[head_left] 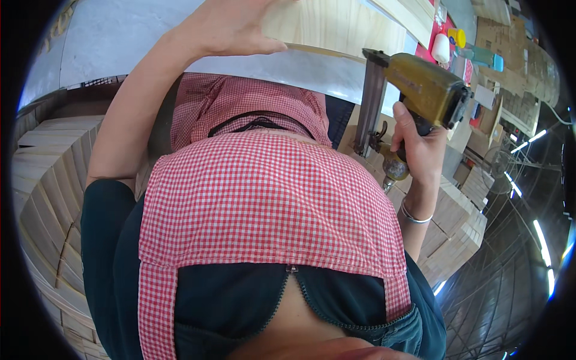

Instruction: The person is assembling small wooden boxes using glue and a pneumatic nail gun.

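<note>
My right hand (423,141) is wrapped round the handle of a yellow-brown air nail gun (423,78). Its long, narrow magazine (371,102) points down toward my body, and its nose (375,56) is beside the right part of a pale wooden board (336,25). Whether the nose touches the wood I cannot tell. My left hand (237,27) grips the left end of that board, thumb along the near edge. The other fingers are mostly cut off by the top of the picture. Under the board is a pale, smooth worktop (120,39).
More pale boards (408,15) lie beyond at the top right. A white bottle (441,48), a yellow container (457,38) and a clear greenish bottle (485,58) stand to the right. Stacked wood pieces (51,192) fill the left side; further stacks (453,222) are behind my right arm.
</note>
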`<action>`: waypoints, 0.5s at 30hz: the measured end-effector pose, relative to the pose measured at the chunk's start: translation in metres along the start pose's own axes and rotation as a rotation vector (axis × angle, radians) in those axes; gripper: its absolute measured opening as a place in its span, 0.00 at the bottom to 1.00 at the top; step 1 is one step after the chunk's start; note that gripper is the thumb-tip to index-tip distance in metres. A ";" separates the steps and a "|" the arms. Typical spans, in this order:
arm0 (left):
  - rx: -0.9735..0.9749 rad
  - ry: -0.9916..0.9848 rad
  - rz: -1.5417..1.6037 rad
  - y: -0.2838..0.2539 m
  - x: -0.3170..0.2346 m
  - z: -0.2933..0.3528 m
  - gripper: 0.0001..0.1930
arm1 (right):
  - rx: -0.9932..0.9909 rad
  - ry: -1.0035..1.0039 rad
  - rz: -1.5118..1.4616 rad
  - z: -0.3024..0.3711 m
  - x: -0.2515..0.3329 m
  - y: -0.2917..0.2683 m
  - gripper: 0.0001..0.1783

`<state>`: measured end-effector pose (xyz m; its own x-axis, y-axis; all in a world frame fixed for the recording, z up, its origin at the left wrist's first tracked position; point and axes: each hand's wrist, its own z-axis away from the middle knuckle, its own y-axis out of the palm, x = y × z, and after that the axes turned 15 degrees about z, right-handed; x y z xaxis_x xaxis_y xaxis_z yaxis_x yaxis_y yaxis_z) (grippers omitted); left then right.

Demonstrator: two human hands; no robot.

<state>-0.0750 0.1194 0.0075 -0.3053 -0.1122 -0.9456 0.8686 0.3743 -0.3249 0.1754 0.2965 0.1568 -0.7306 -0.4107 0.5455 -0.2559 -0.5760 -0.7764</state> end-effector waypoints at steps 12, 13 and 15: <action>0.043 -0.073 0.294 -0.012 0.012 0.018 0.32 | 0.189 -0.091 0.054 0.016 0.041 0.039 0.17; 0.024 -0.039 0.291 -0.009 0.017 0.017 0.32 | 0.202 -0.091 0.067 0.016 0.046 0.042 0.18; -0.013 0.030 0.287 -0.005 0.024 0.017 0.32 | 0.229 -0.091 0.094 0.014 0.053 0.047 0.18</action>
<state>-0.0794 0.0992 -0.0136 -0.0598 0.0274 -0.9978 0.9159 0.3989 -0.0440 0.1335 0.2373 0.1537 -0.6818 -0.5261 0.5083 -0.0316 -0.6731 -0.7389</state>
